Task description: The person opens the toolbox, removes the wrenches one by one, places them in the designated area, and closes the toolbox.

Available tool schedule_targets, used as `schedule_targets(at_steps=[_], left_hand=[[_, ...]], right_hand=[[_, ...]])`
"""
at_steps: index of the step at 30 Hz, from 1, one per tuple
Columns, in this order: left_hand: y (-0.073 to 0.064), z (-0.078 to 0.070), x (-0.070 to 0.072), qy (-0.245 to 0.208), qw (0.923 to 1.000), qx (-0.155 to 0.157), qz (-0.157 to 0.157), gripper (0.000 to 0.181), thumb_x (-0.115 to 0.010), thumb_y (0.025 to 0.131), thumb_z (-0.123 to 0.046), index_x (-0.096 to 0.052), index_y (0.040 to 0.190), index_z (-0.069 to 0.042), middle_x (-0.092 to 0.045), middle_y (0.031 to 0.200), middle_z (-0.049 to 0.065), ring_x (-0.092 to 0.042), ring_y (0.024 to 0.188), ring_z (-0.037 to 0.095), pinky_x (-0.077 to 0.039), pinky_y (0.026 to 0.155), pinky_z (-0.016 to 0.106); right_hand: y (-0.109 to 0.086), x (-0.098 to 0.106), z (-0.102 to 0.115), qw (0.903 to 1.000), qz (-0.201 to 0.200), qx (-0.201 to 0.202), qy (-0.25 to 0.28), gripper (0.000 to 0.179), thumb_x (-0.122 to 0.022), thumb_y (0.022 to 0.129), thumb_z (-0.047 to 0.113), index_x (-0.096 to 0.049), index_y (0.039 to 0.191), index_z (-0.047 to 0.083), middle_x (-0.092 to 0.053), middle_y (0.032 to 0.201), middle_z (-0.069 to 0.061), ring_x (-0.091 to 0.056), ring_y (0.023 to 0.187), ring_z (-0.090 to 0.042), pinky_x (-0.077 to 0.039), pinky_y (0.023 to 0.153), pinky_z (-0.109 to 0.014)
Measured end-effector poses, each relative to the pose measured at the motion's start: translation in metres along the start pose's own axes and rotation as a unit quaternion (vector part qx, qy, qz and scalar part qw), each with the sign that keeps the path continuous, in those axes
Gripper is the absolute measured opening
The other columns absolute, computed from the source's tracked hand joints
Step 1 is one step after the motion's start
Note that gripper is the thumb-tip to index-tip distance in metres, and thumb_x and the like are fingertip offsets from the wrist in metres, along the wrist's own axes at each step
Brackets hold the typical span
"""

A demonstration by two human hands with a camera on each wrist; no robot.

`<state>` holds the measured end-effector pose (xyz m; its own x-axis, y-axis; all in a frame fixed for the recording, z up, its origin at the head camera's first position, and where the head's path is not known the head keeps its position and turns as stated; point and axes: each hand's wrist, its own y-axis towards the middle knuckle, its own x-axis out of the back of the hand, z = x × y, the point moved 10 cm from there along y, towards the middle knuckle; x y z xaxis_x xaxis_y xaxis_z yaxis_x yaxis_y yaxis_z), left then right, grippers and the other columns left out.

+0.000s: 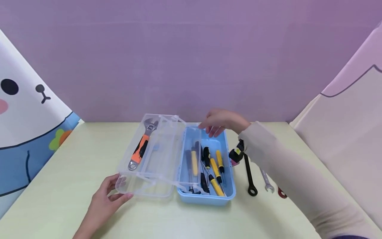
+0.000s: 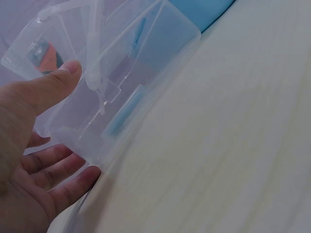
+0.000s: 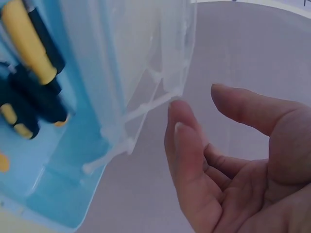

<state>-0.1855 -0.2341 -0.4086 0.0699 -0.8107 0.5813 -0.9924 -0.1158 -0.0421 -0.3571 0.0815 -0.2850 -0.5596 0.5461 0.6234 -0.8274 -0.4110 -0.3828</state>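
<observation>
A light blue toolbox (image 1: pixel 206 199) stands open, with several yellow-and-black screwdrivers (image 1: pixel 215 186) inside. To its left lies the clear lid-and-tray assembly (image 1: pixel 161 166), joined by white hinged arms (image 3: pixel 150 108). An adjustable wrench (image 1: pixel 141 149) with an orange-and-black handle rests in the tray. My left hand (image 1: pixel 104 199) is at the front left corner of the clear plastic, thumb and fingers spread on either side of it. Over the far end of the box is my right hand (image 1: pixel 219 121), its thumb and index finger apart and fingertips close to a white arm.
Right of the box lie a black tape measure (image 1: pixel 237 152), a black ring wrench (image 1: pixel 250 177), a silver open-ended wrench (image 1: pixel 267 184) and a small red item (image 1: pixel 282 193), partly behind the right sleeve (image 1: pixel 286 176). A purple backdrop (image 1: pixel 179 66) rises behind the table (image 1: pixel 89 149).
</observation>
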Motion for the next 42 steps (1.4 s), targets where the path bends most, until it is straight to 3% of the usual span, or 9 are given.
schedule_targets(at_steps=[3,8,10,13,18,24,29,36,42], left_hand=[[-0.001,0.002,0.002,0.0,1.0,0.002,-0.004,0.083,-0.076,0.081,-0.031,-0.028,0.143,-0.003,-0.044,0.136,0.023,-0.058,0.11,0.028,-0.058,0.079,0.021],[-0.003,0.001,0.002,-0.018,0.9997,-0.005,-0.012,0.08,-0.077,0.081,-0.027,-0.03,0.142,-0.002,-0.046,0.133,0.022,-0.055,0.096,-0.006,-0.056,0.077,0.016],[-0.003,0.0,0.002,-0.023,0.9996,-0.009,-0.015,0.079,-0.077,0.081,-0.026,-0.031,0.141,-0.002,-0.047,0.132,0.022,-0.051,0.093,-0.013,-0.055,0.077,0.014],[-0.003,-0.001,0.002,-0.02,0.9996,-0.011,-0.017,0.08,-0.077,0.081,-0.027,-0.031,0.141,-0.002,-0.047,0.131,0.022,-0.056,0.096,-0.006,-0.056,0.076,0.015],[-0.002,-0.002,-0.001,-0.017,0.9998,-0.009,-0.012,0.079,-0.076,0.082,-0.026,-0.03,0.141,-0.003,-0.046,0.133,0.022,-0.062,0.104,0.019,-0.057,0.076,0.017],[-0.001,-0.004,-0.006,-0.026,0.9995,-0.015,-0.003,0.078,-0.076,0.082,-0.023,-0.031,0.141,-0.001,-0.044,0.135,0.025,-0.061,0.107,0.031,-0.058,0.077,0.023],[0.002,-0.006,-0.009,-0.027,0.9993,-0.024,-0.008,0.076,-0.077,0.081,-0.021,-0.032,0.14,-0.002,-0.046,0.134,0.023,-0.062,0.105,0.028,-0.058,0.076,0.019],[0.004,-0.007,-0.01,-0.033,0.9992,-0.024,-0.005,0.077,-0.077,0.081,-0.024,-0.033,0.14,-0.004,-0.048,0.133,0.022,-0.062,0.105,0.025,-0.057,0.077,0.018],[-0.004,0.001,0.001,-0.029,0.9994,-0.012,-0.015,0.077,-0.077,0.081,-0.024,-0.032,0.14,-0.004,-0.047,0.132,0.021,-0.059,0.093,-0.006,-0.056,0.076,0.015]], right_hand=[[0.006,-0.005,0.012,1.0,0.002,-0.006,0.007,0.029,-0.063,0.091,0.03,-0.061,0.097,0.002,-0.064,0.085,-0.009,-0.065,0.069,-0.019,-0.06,0.068,-0.031],[0.014,-0.016,0.03,0.9999,0.003,-0.016,-0.003,0.033,-0.064,0.09,0.032,-0.059,0.106,0.003,-0.065,0.094,-0.011,-0.067,0.08,-0.025,-0.059,0.068,-0.029],[0.017,-0.021,0.038,0.9999,0.005,-0.014,-0.008,0.035,-0.065,0.09,0.032,-0.059,0.108,0.003,-0.065,0.095,-0.011,-0.067,0.084,-0.026,-0.059,0.067,-0.029],[0.021,-0.027,0.048,0.9999,0.009,-0.009,-0.004,0.036,-0.066,0.089,0.032,-0.06,0.111,0.004,-0.065,0.095,-0.011,-0.067,0.083,-0.025,-0.06,0.07,-0.03],[0.027,-0.037,0.061,0.9995,0.024,-0.01,0.02,0.031,-0.066,0.09,0.029,-0.057,0.11,0.008,-0.064,0.093,-0.01,-0.069,0.078,-0.022,-0.059,0.08,-0.036],[0.03,-0.044,0.076,0.9992,0.03,-0.008,0.025,0.033,-0.065,0.09,0.029,-0.055,0.114,0.008,-0.067,0.1,-0.012,-0.07,0.081,-0.022,-0.057,0.087,-0.039],[0.034,-0.052,0.088,0.9992,0.033,-0.005,0.021,0.033,-0.065,0.091,0.028,-0.059,0.116,0.008,-0.067,0.109,-0.015,-0.07,0.083,-0.023,-0.057,0.088,-0.039],[0.04,-0.066,0.103,0.9991,0.022,-0.003,0.036,0.031,-0.065,0.091,0.026,-0.059,0.113,0.006,-0.069,0.106,-0.017,-0.068,0.072,-0.021,-0.058,0.087,-0.038],[0.048,-0.086,0.124,0.9993,0.032,0.0,0.02,0.036,-0.065,0.091,0.031,-0.06,0.112,0.002,-0.07,0.092,-0.012,-0.068,0.071,-0.02,-0.06,0.078,-0.032]])
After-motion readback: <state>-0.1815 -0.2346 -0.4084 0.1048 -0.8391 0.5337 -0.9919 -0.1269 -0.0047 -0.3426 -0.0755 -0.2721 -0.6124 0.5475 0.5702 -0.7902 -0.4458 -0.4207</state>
